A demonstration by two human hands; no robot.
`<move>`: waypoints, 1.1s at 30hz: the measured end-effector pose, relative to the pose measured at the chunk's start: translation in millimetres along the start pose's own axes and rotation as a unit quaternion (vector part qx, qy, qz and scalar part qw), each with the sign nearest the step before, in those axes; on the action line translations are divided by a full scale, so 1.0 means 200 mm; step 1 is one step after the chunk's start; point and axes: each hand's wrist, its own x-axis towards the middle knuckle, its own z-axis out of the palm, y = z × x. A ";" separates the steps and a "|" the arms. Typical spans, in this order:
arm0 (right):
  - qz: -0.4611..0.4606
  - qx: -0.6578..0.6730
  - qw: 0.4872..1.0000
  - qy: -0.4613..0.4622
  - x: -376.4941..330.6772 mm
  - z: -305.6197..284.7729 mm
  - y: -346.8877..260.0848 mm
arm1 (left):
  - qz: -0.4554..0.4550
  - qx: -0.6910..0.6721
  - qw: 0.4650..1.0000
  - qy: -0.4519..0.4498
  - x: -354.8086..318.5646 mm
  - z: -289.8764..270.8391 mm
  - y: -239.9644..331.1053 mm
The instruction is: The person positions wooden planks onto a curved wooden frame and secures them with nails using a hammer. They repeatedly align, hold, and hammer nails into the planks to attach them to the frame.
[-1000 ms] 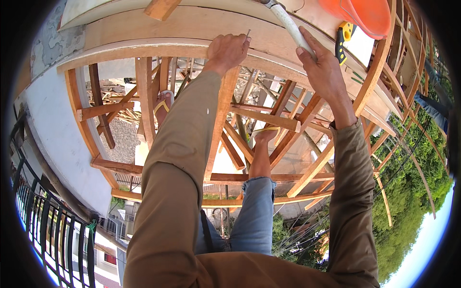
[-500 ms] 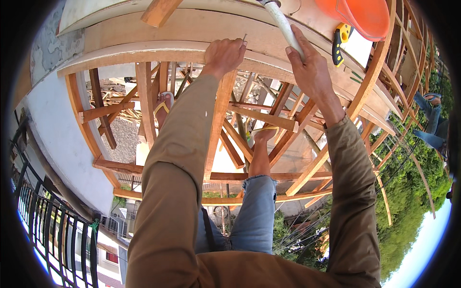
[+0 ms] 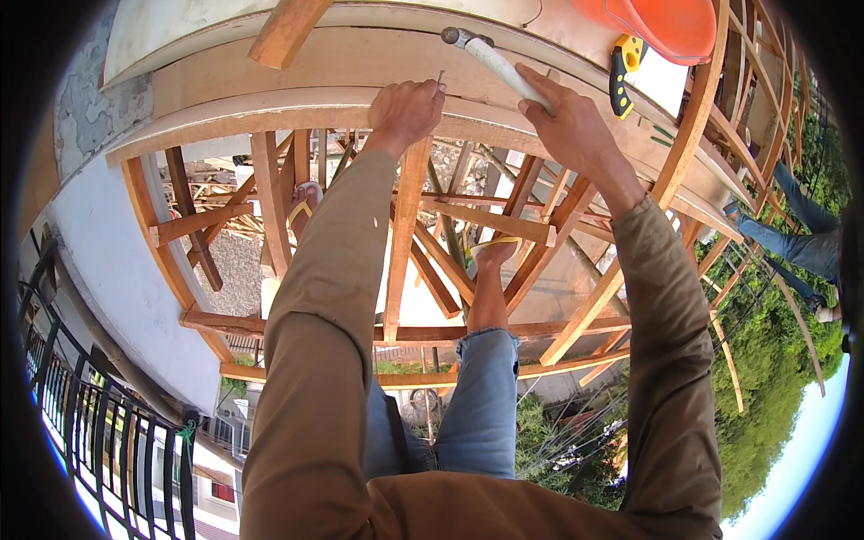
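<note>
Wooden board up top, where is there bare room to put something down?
The wooden board is bare from the slanted batten to the left hand pinching the nail. It's crowded rightward: right hand, hammer, tape measure, orange helmet.

No packages, labels, signs or screens show anywhere among the timber framing in this view

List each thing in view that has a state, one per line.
nail: upright on the plank, pinched by the left hand
hammer: raised, gripped by the right hand
tape measure: lying on the plank, tape retracted
wooden plank: resting across the frame
</note>
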 end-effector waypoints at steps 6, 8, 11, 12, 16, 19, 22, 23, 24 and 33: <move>0.015 0.015 0.999 -0.037 -0.03 0.06 0.01 | -0.011 0.002 1.000 -0.022 -0.02 0.01 0.01; 0.012 0.010 0.998 -0.059 -0.04 0.05 0.00 | -0.015 0.006 0.999 -0.029 -0.02 0.01 0.00; 0.011 0.128 0.991 0.040 -0.13 0.06 0.02 | -0.026 0.000 0.999 -0.041 -0.01 -0.01 0.02; 0.044 0.160 0.986 0.029 -0.15 0.05 0.03 | -0.037 -0.008 0.998 -0.056 -0.01 -0.02 0.04; 0.103 0.203 0.974 0.004 -0.20 -0.10 -0.12 | -0.019 -0.047 0.998 -0.032 -0.05 -0.03 -0.05; 0.071 0.132 0.988 0.025 -0.15 -0.13 -0.10 | 0.146 0.034 0.984 0.099 -0.12 -0.09 -0.16; 0.057 0.086 0.995 0.003 -0.09 -0.15 -0.06 | 0.078 0.040 0.986 0.141 -0.22 -0.19 -0.18; 0.058 0.076 0.995 0.001 -0.08 -0.14 -0.05 | 0.034 0.015 0.990 0.134 -0.29 -0.18 -0.16; 0.060 0.065 0.996 -0.001 -0.08 -0.13 -0.04 | -0.010 -0.012 0.992 0.126 -0.37 -0.15 -0.14; -0.069 -0.057 0.996 -0.023 0.04 0.12 0.06 | -0.464 -0.493 0.730 0.092 -0.52 0.24 -0.26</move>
